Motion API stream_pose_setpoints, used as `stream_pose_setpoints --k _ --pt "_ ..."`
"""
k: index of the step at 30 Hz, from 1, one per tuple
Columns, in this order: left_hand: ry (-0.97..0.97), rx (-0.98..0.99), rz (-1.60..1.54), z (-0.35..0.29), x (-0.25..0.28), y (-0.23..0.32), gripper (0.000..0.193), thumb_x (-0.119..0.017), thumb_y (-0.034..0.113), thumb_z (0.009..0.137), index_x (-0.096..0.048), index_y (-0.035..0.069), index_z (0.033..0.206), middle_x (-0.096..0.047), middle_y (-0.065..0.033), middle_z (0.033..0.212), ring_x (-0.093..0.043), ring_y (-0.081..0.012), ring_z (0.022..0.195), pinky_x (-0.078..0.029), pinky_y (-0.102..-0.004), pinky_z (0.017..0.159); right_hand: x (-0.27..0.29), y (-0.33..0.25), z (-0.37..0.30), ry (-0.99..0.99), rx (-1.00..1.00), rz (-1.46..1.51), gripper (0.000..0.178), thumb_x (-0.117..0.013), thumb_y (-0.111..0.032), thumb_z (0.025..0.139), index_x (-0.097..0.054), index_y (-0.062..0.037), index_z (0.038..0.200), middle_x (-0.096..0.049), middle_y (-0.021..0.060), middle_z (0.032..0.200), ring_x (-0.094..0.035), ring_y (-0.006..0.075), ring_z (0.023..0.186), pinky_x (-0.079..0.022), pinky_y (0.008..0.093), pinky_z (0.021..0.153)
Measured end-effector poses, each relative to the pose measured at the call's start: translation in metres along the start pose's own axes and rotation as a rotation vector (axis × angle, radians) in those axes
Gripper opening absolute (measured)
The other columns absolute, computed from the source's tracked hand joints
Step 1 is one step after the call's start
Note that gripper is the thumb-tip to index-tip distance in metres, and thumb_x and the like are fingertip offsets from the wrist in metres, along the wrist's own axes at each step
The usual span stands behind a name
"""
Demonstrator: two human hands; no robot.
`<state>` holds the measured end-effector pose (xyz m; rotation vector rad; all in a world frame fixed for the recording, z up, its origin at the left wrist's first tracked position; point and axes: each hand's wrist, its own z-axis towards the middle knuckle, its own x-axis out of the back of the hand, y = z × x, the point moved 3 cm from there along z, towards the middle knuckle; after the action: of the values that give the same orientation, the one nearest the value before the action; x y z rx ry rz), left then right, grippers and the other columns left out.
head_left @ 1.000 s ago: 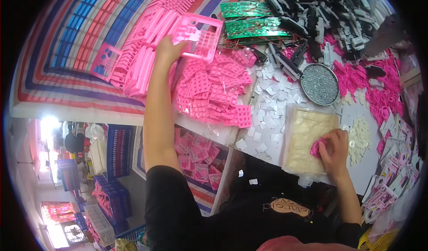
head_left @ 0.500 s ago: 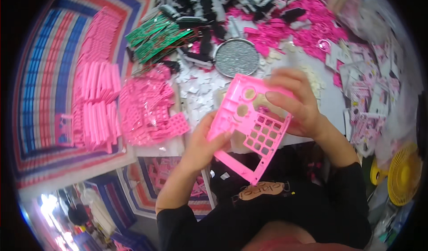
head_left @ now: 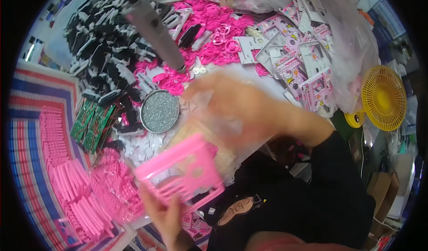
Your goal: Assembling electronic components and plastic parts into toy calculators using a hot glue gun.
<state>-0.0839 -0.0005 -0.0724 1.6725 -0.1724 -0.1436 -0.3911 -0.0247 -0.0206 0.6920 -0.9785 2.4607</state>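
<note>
A pink plastic casing (head_left: 206,171) with round and slotted openings is tilted in front of me. My left hand (head_left: 167,217) grips its lower left edge, thumb and fingers closed round the rim. Farther out, over the white table top, my right hand (head_left: 240,106) is smeared by motion, so its fingers and anything in them are unclear. It is nearest to small pale pieces and a heap of pink rings (head_left: 218,37). A round dish (head_left: 141,113) full of small silver parts stands beyond the casing. Above the table slants a grey cylindrical tool (head_left: 154,32) with a narrow tip.
Black and white parts (head_left: 96,46) are heaped at the far left, with green circuit boards (head_left: 91,124) below them. Stacked pink casings (head_left: 73,179) and a bag of pink keypads (head_left: 113,188) lie left. Printed cards (head_left: 294,59) and a yellow fan (head_left: 383,97) are right.
The view has swung to the right. My right hand has left the casing's right side and reached outward over the table. The casing has turned over in my left hand.
</note>
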Motion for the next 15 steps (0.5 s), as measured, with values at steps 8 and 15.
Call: stream_pose_setpoints --k 8,15 --pt "0.230 -0.080 0.055 0.001 0.078 -0.030 0.079 -0.060 0.001 0.097 -0.019 0.013 0.163 -0.065 -0.0121 0.112 -0.057 -0.0073 0.067 -0.036 -0.0181 0.042 0.134 0.024 -0.157 0.007 -0.758 -0.847 0.054 -0.074 -0.019 0.076 -0.063 -0.0080 0.128 -0.060 0.0169 0.129 -0.054 0.0361 0.121 -0.044 0.0444 0.103" --pt "0.122 -0.026 -0.127 0.001 0.021 -0.050 0.074 -0.062 0.001 0.096 -0.027 0.012 0.160 -0.066 -0.0087 0.110 -0.055 -0.0048 0.064 -0.033 -0.0168 0.042 0.088 0.013 -0.268 0.007 -0.878 -1.091 0.105 -0.084 -0.044 0.066 -0.040 -0.0118 0.155 -0.022 0.0238 0.163 -0.024 0.0510 0.144 -0.023 0.0614 0.117"
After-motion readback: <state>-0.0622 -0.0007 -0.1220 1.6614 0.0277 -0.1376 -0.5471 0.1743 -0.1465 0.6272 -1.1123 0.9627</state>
